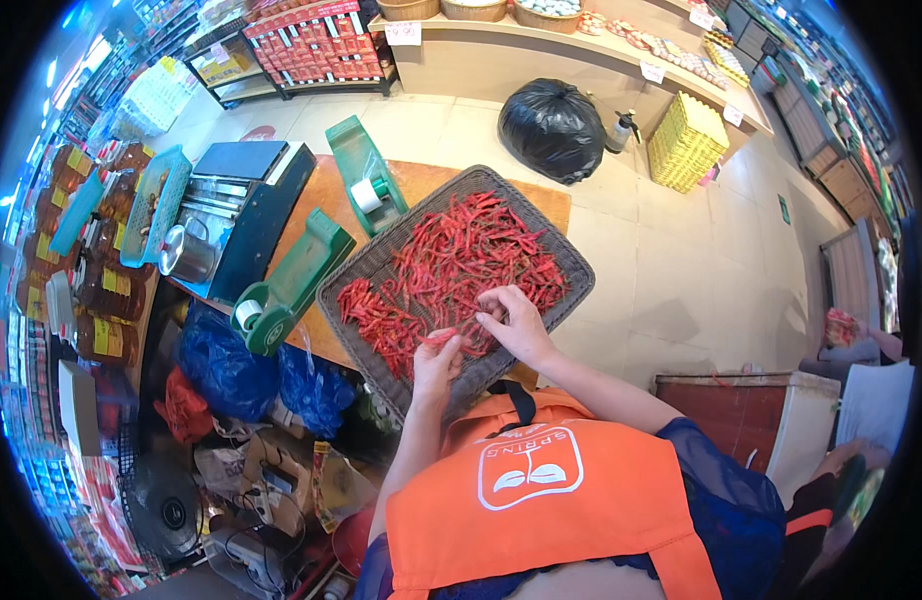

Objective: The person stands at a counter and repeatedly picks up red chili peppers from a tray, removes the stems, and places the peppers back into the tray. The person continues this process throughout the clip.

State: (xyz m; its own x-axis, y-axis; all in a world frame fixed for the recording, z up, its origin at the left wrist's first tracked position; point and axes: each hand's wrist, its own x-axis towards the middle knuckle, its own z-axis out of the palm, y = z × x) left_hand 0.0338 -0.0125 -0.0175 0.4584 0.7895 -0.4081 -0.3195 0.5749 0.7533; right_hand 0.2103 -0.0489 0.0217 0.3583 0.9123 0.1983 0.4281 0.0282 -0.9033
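Note:
A dark woven basket (581, 279) full of red chili peppers (472, 247) stands on the wooden table in front of me. A smaller heap of chilies (378, 319) lies at its left, partly apart from the main heap. Above the near side of the basket, my left hand (437, 367) pinches a few red chilies (440, 337) between thumb and fingers. Close beside it, my right hand (517, 324) is bent over the chilies, thumb and forefinger near each other. Whether anything small is between those fingertips I cannot tell.
Two green tape dispensers (299, 281) stand left of the basket on the wooden table (311, 199). Further left are a scale-like machine (239, 187), a metal mug (187, 251) and a teal basket (157, 206). A black plastic bag (552, 129) sits on the floor ahead. Another person is at right.

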